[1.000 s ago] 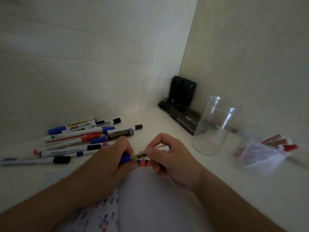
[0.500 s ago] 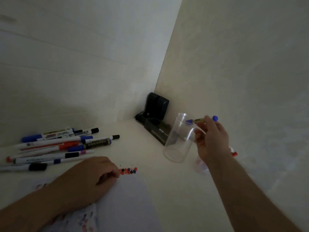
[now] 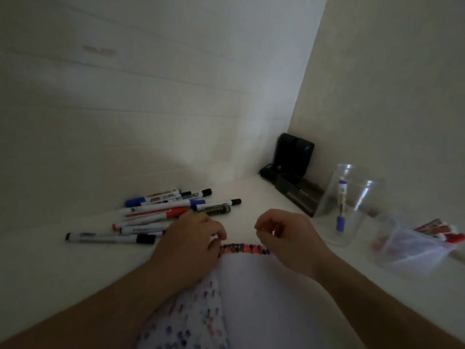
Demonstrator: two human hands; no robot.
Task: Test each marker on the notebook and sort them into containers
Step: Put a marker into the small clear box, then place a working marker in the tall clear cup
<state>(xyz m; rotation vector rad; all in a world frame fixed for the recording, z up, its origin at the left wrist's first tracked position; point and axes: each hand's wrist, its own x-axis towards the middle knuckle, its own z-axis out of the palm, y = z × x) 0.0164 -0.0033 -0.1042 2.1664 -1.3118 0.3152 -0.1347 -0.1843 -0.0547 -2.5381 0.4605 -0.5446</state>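
Note:
A white notebook (image 3: 264,293) with coloured test marks along its top edge lies in front of me. My left hand (image 3: 191,243) rests at its upper left corner, fingers curled, next to a pile of several markers (image 3: 161,212). My right hand (image 3: 286,238) hovers over the notebook's upper right corner with loosely curled fingers and holds nothing. A blue-capped marker (image 3: 341,205) stands inside the clear plastic cup (image 3: 352,235) at the right. A second clear container (image 3: 407,245) lying further right holds red markers (image 3: 442,231).
A black device (image 3: 295,153) and a dark box (image 3: 299,195) sit in the back corner where the two walls meet. The white desk surface (image 3: 75,268) stretches to the left of the notebook.
My right hand carried the blue marker to the clear cup, left it inside and came back over the notebook. The left hand stayed at the notebook's corner.

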